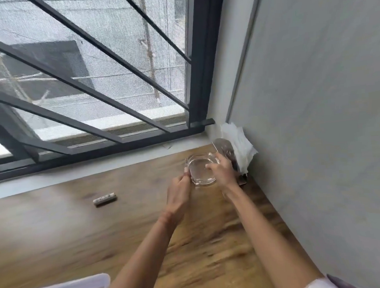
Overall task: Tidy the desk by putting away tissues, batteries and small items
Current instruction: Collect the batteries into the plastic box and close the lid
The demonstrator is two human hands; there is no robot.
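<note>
Glass dish at far right desk corner, beside tissues; left hand pinches left rim, right hand clamps right rim. Judged heavy, rigid, slick, breakable; two-handed rim grip best. Battery lies well apart

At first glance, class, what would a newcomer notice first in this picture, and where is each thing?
Both hands meet at a clear glass dish near the desk's far right corner: the left hand at its left rim, the right hand over its right side. Behind it, white tissues stand in the corner against the wall. A lone battery lies on the wooden desk to the left.
</note>
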